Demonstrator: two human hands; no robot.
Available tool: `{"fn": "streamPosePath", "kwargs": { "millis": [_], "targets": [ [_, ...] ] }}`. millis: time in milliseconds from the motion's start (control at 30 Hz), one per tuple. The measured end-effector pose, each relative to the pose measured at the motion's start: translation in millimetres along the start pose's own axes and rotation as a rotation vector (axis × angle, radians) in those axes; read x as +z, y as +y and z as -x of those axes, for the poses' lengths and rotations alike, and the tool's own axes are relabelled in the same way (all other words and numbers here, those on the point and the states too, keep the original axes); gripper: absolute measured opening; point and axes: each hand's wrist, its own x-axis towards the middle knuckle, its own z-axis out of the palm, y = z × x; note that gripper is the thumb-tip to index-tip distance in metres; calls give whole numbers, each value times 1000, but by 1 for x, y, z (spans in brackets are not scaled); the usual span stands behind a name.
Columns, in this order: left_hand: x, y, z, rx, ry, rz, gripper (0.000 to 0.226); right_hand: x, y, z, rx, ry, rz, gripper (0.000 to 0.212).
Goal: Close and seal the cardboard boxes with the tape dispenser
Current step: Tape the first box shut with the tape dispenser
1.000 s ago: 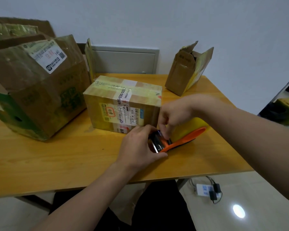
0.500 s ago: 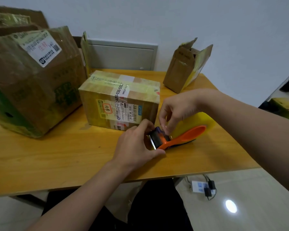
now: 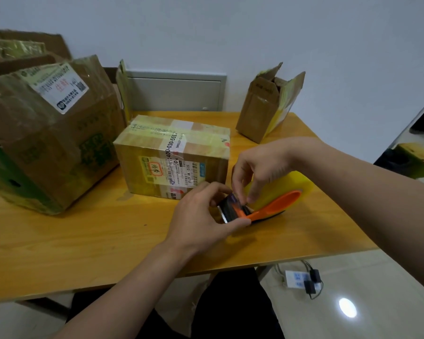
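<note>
An orange tape dispenser [image 3: 274,206] with a yellow tape roll [image 3: 296,183] lies on its side on the wooden table [image 3: 83,241], right of a closed, taped medium box [image 3: 171,155]. My left hand [image 3: 201,218] grips the dispenser's serrated cutter end from the near side. My right hand [image 3: 257,171] reaches down from above, its thumb and fingers pinching at the tape near the cutter. A large worn box [image 3: 47,133] stands at the left with flaps up. At the back right sits a small box [image 3: 264,106], its top flaps open.
The table's right edge runs close to the dispenser. On the floor below lie a power strip with adapters [image 3: 301,282]. A grey panel [image 3: 174,94] is set in the wall behind the table. Another box [image 3: 416,160] sits on the floor at far right.
My right hand's fingers have shifted slightly over the cutter end. The dispenser and my left hand stay in the same place; the camera view has drifted a little.
</note>
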Motion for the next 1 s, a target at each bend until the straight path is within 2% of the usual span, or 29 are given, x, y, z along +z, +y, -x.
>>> {"fn": "streamPosePath", "kwargs": {
  "millis": [167, 300, 400, 467, 600, 667, 733, 833, 933, 1000],
  "targets": [
    [-3, 7, -3, -163, 36, 218, 18, 1, 0, -2, 35, 21, 5, 17],
    [-7, 7, -5, -257, -11, 368, 17, 3, -4, -3, 55, 25, 37, 18],
    [-11, 9, -4, -268, -9, 345, 19, 2, -9, -2, 102, 21, 69, 23],
    [-13, 10, -4, -285, -22, 328, 20, 2, -12, 0, 135, 14, 85, 35],
    [-24, 10, -7, -285, -86, 347, 22, 4, -11, 5, 265, -8, 137, 80],
    [-30, 11, -9, -307, -128, 391, 21, 6, -8, 10, 345, -14, 154, 92],
    [-36, 12, -8, -333, -154, 415, 18, 7, -5, 16, 334, 3, 108, 91],
    [-48, 11, -7, -335, -166, 394, 16, 9, -2, 23, 228, 33, -109, 71],
    [-67, 7, -11, -292, -195, 328, 16, 15, -6, 19, 176, -53, -380, 53],
    [-80, 5, -13, -278, -277, 255, 16, 18, -12, 14, 147, -97, -435, 48]
  ]
}}
